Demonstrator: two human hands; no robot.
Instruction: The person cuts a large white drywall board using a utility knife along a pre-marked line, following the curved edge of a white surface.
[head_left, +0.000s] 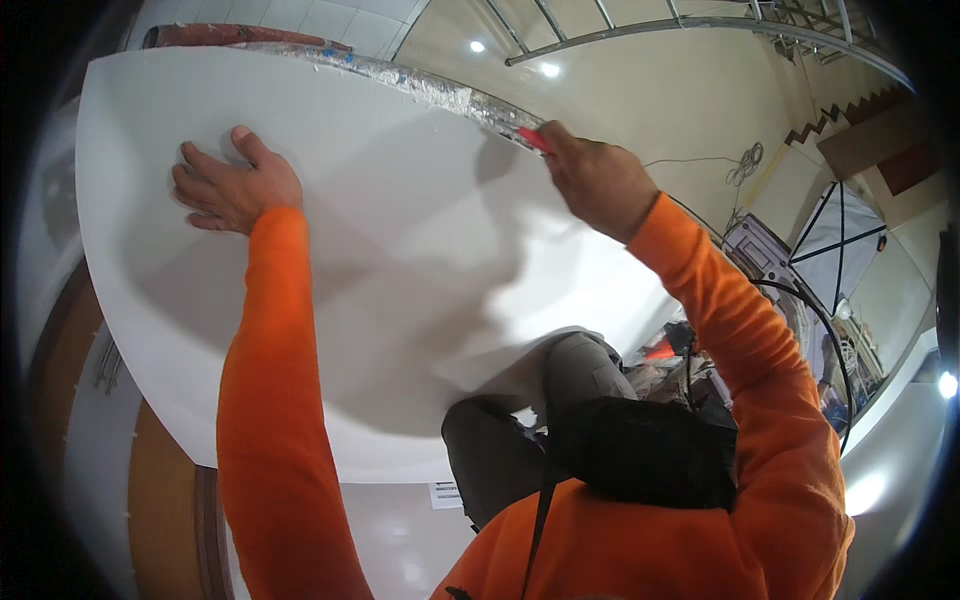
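A large white sheet (400, 280) spreads beneath me, with shadows across it. My left hand (232, 182) lies on its upper left part with the fingers spread. My right hand (595, 175) is closed round a small red tool (532, 138) at the sheet's far edge, against a long metal bar (440, 95) spattered with pale and blue marks; the tool's tip is too small to make out. My legs (585, 370) in grey trousers rest over the sheet's near part, below a black waist bag (645, 450).
A reddish tube-like object (230, 34) lies beyond the bar. Metal ladder-like rails (620, 22) cross the top right. At the right are a coiled cable (745, 165), a pale case (760, 255) and jumbled materials (850, 350). Brown boards (160, 500) show at the lower left.
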